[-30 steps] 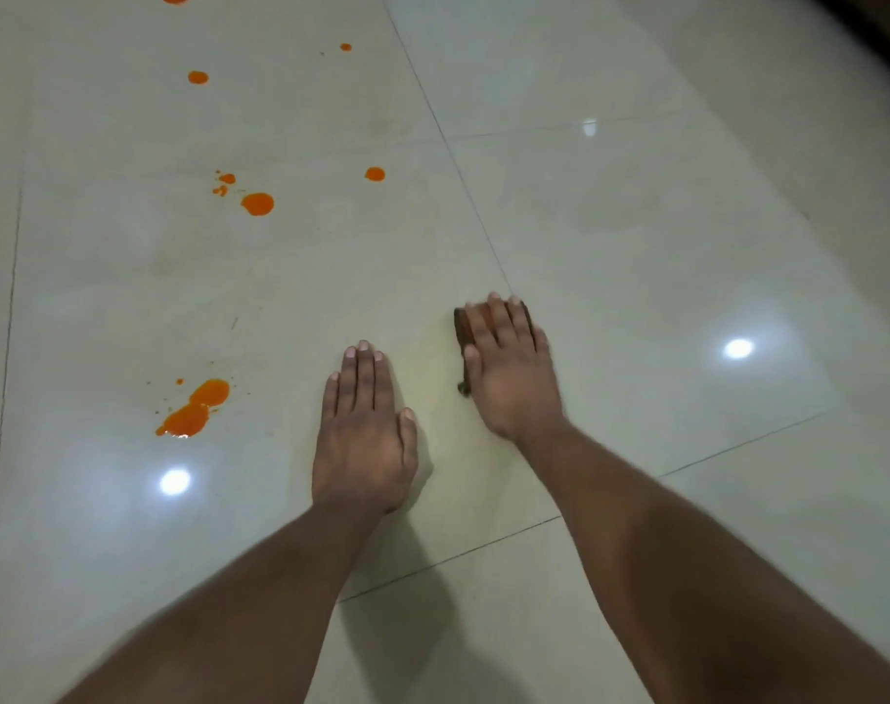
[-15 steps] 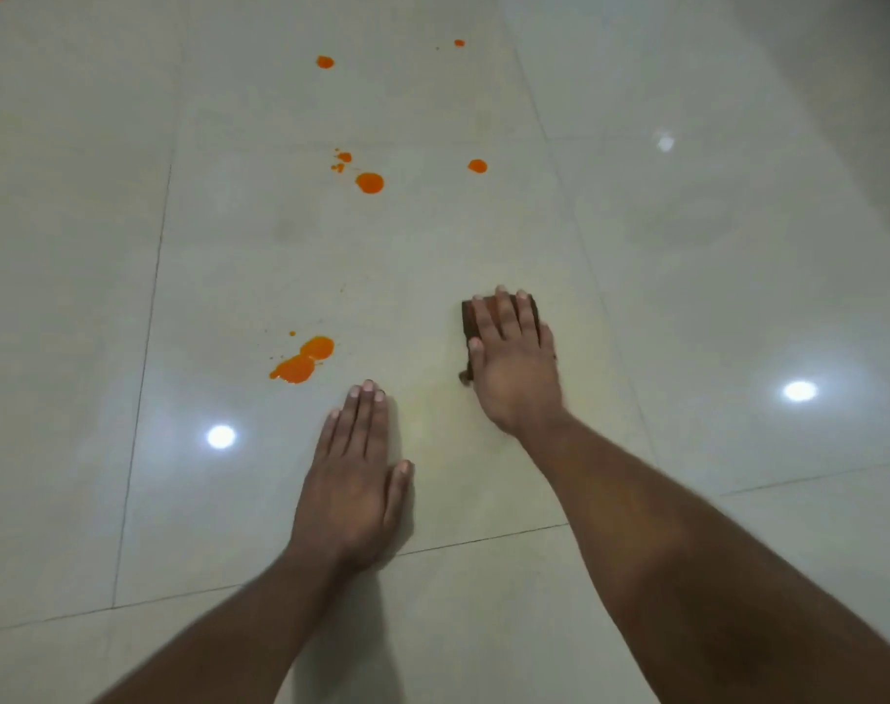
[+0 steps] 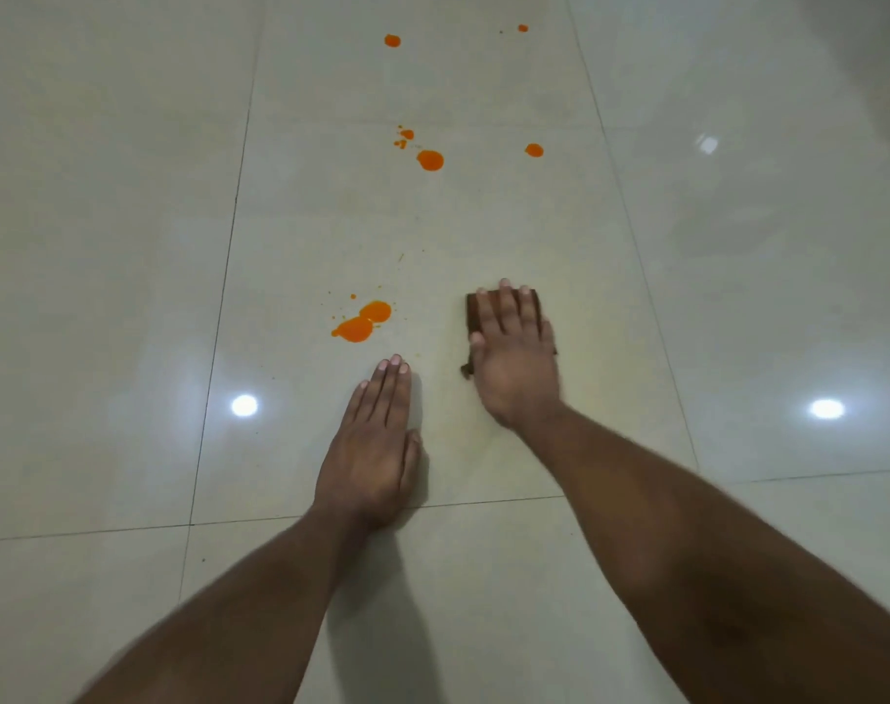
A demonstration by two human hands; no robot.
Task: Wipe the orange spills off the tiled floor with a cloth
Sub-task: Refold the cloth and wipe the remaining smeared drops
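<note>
A folded brown cloth (image 3: 472,309) lies flat on the pale tiled floor (image 3: 636,297), mostly hidden under my right hand (image 3: 514,355), which presses on it with straight fingers. My left hand (image 3: 374,449) rests flat on the floor, fingers straight, nearer to me and left of the cloth. A double orange spill (image 3: 362,321) sits just beyond my left fingertips, left of the cloth. Farther off lie a round orange drop (image 3: 430,160) with small splashes (image 3: 404,137), another drop (image 3: 534,150), and two small ones (image 3: 392,40) (image 3: 522,27).
Glossy tiles with grout lines (image 3: 229,246) run away from me. Ceiling lights reflect as bright spots (image 3: 244,405) (image 3: 826,409). A faint yellowish smear (image 3: 463,424) marks the floor between my hands.
The view has swung so the spills now appear farther right and closer to centre. My right hand with the cloth has stayed on the floor near the double spill; my left hand remains flat.
</note>
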